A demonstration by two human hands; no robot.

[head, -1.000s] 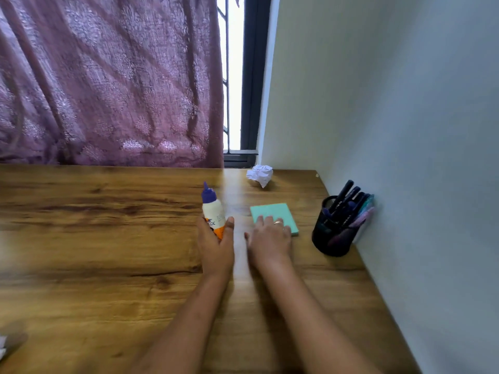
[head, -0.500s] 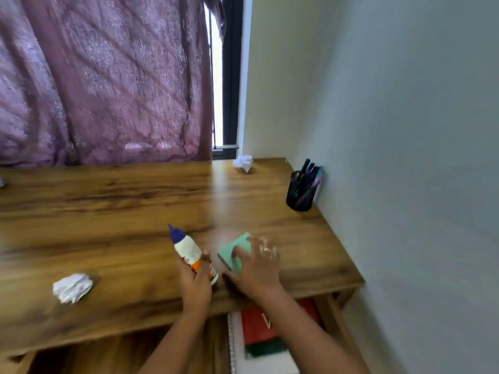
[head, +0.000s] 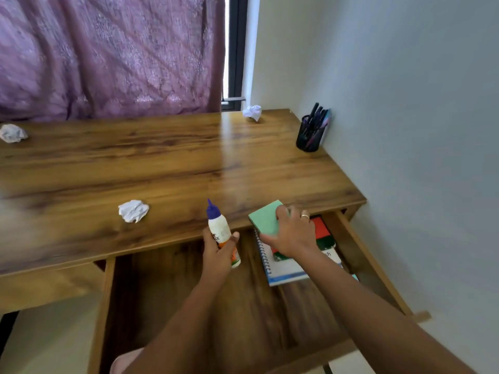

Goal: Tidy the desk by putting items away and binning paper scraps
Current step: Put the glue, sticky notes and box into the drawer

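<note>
My left hand [head: 220, 251] grips a white glue bottle [head: 220, 230] with a purple cap, held over the open wooden drawer [head: 189, 298] at the desk's front edge. My right hand [head: 293, 236] holds a green sticky-note pad [head: 264, 220], fingers on top and thumb below, above the drawer's right side. Three crumpled paper balls lie on the desk: one near the front [head: 133, 211], one at the far left [head: 12, 133], one at the back by the window [head: 252, 112].
A spiral notebook [head: 286, 268] with red and green books [head: 321, 233] on it lies in the drawer's right part. A black pen holder [head: 310, 136] full of pens stands against the right wall. A purple curtain [head: 108, 55] hangs behind the desk [head: 162, 157].
Both hands have drawn back from the desk's middle to its front edge, carrying the glue bottle and the green pad. The open drawer has come fully into view below them.
</note>
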